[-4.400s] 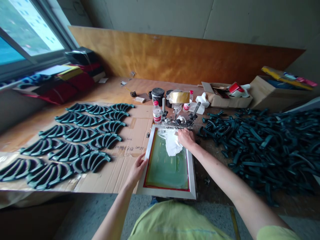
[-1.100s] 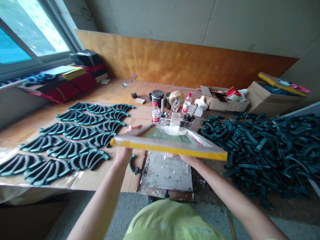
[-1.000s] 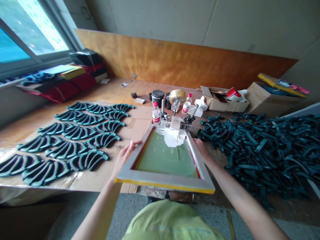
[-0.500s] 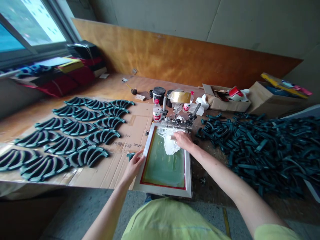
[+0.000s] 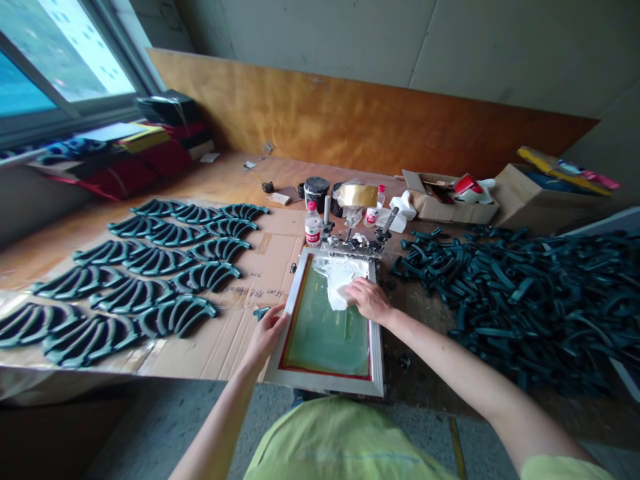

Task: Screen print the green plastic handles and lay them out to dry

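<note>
A silver-framed printing screen (image 5: 325, 380) lies flat on the bench, its green mesh (image 5: 325, 337) edged with red tape. My left hand (image 5: 267, 333) grips the frame's left side, close to a small dark green piece (image 5: 261, 313). My right hand (image 5: 367, 300) rests on the mesh near the top, holding a crumpled white cloth (image 5: 337, 280). Metal hinge clamps (image 5: 355, 245) hold the screen's far edge. Rows of dark green curved parts (image 5: 175, 317) lie on a cardboard sheet (image 5: 250, 267) to the left.
A large heap of dark green parts (image 5: 520, 300) covers the bench on the right. Behind the clamps stand a plastic bottle (image 5: 313, 228), a black ink tin (image 5: 317, 193) and a roll of tape (image 5: 357, 195). Cardboard boxes (image 5: 450, 207) sit at the back right.
The screen, raised in both hands a second ago, now lies flat on the bench. My right hand has moved to the cloth on the mesh and shifted slightly toward me.
</note>
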### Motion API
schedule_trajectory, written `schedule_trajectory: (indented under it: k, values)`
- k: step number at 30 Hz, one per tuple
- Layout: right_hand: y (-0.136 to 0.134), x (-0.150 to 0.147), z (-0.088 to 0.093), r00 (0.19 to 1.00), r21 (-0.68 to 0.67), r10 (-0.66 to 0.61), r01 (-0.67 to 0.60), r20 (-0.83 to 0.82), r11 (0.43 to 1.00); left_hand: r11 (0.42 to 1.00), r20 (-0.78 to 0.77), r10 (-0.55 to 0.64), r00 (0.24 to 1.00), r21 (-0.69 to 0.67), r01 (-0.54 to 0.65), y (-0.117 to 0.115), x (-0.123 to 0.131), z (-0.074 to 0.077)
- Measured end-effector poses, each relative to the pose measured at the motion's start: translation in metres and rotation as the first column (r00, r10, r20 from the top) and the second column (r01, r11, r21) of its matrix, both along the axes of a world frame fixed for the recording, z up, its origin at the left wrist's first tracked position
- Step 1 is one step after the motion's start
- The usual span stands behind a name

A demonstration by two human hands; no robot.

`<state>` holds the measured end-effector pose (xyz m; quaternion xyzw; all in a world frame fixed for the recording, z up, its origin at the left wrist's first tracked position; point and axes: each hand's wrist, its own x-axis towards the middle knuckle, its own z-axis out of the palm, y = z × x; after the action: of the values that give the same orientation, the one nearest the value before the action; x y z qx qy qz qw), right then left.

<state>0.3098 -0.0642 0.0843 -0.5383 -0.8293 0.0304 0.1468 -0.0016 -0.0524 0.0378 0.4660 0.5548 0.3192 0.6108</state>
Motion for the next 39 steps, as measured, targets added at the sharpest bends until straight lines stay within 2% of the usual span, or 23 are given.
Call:
schedule_trajectory:
  k: [2,4,8,10,13,15,18,20,23,25,26,27,28,29,30,31,33,35,36,37,38,39]
  values:
    - [-0.004,0.003,-0.002,0.998,0.003,0.058,-0.058,-0.038,0.998,1.000,-0.001,0.009,1.000,0.006,-0.009,0.000,0.001,0.004]
    - [0.004,0.007,0.006,0.996,-0.008,0.038,-0.038,-0.085,0.999,1.000,0.002,0.018,1.000,-0.012,-0.018,0.000,0.002,0.011]
    - [0.049,0.008,0.039,0.974,-0.054,-0.183,0.178,-0.130,0.983,0.997,0.032,-0.018,0.999,-0.070,0.021,0.003,-0.001,0.040]
    - [0.068,0.012,0.054,0.955,-0.066,-0.282,0.276,-0.094,0.959,0.999,0.019,-0.045,0.999,-0.029,0.045,0.008,-0.004,0.060]
    - [0.077,0.033,0.064,0.899,0.046,-0.419,0.428,-0.127,0.903,0.994,-0.030,-0.035,0.999,0.101,0.038,0.021,-0.004,0.091]
    - [0.069,0.054,0.058,0.825,0.089,-0.519,0.547,-0.223,0.832,0.984,0.038,-0.010,0.999,0.177,0.003,0.034,0.003,0.111]
    - [0.044,0.074,0.026,0.714,-0.048,-0.638,0.655,-0.287,0.754,0.955,0.266,0.010,0.964,0.283,-0.088,0.057,0.024,0.138]
    - [0.025,0.070,-0.001,0.733,-0.155,-0.627,0.610,-0.262,0.777,0.936,0.328,-0.013,0.945,0.336,-0.104,0.073,0.039,0.154]
    - [0.003,0.046,-0.030,0.878,-0.196,-0.443,0.410,-0.180,0.891,0.924,0.341,-0.016,0.940,0.364,-0.116,0.087,0.053,0.167]
    - [-0.004,0.029,-0.034,0.936,-0.192,-0.335,0.311,-0.105,0.931,0.909,0.383,0.058,0.922,0.361,-0.207,0.081,0.058,0.160]
    - [-0.007,0.021,-0.031,0.947,-0.190,-0.313,0.295,-0.077,0.937,0.915,0.385,0.097,0.918,0.329,-0.235,0.072,0.060,0.151]
    - [-0.010,0.012,-0.027,0.947,-0.182,-0.313,0.298,-0.064,0.937,0.943,0.359,0.104,0.927,0.261,-0.207,0.060,0.063,0.138]
    - [-0.014,0.002,-0.022,0.943,-0.160,-0.325,0.311,-0.068,0.937,0.978,0.310,0.082,0.947,0.156,-0.136,0.044,0.066,0.123]
    - [-0.019,-0.009,-0.017,0.941,-0.122,-0.330,0.319,-0.079,0.940,1.000,0.242,0.013,0.970,0.008,-0.016,0.027,0.070,0.106]
    - [-0.025,-0.022,-0.013,0.945,-0.067,-0.315,0.310,-0.091,0.948,0.975,0.196,-0.112,0.974,-0.168,0.146,0.010,0.075,0.089]
    - [-0.032,-0.036,-0.011,0.958,-0.005,-0.270,0.270,-0.097,0.963,0.939,0.187,-0.142,0.972,-0.287,0.193,-0.007,0.078,0.073]
    - [-0.043,-0.058,-0.013,0.995,0.085,-0.064,0.070,-0.077,0.994,0.905,0.227,-0.088,0.970,-0.389,0.173,-0.031,0.081,0.047]
    - [-0.049,-0.057,-0.020,0.991,0.074,0.118,-0.113,-0.063,0.991,0.913,0.225,0.023,0.974,-0.402,0.071,-0.039,0.071,0.030]
    - [-0.049,-0.044,-0.024,0.992,0.030,0.109,-0.107,-0.068,0.994,0.918,0.185,0.067,0.980,-0.396,0.012,-0.037,0.060,0.024]
    - [-0.049,-0.021,-0.028,0.998,-0.039,0.005,-0.008,-0.062,0.999,0.923,0.113,0.106,0.988,-0.380,-0.056,-0.031,0.045,0.017]
    - [-0.048,0.009,-0.031,0.986,-0.114,-0.159,0.154,-0.038,0.981,0.932,0.024,0.132,0.991,-0.344,-0.116,-0.022,0.026,0.009]
    - [-0.047,0.044,-0.033,0.920,-0.189,-0.392,0.390,0.032,0.901,0.931,-0.109,0.172,0.979,-0.306,-0.197,-0.013,0.005,0.000]
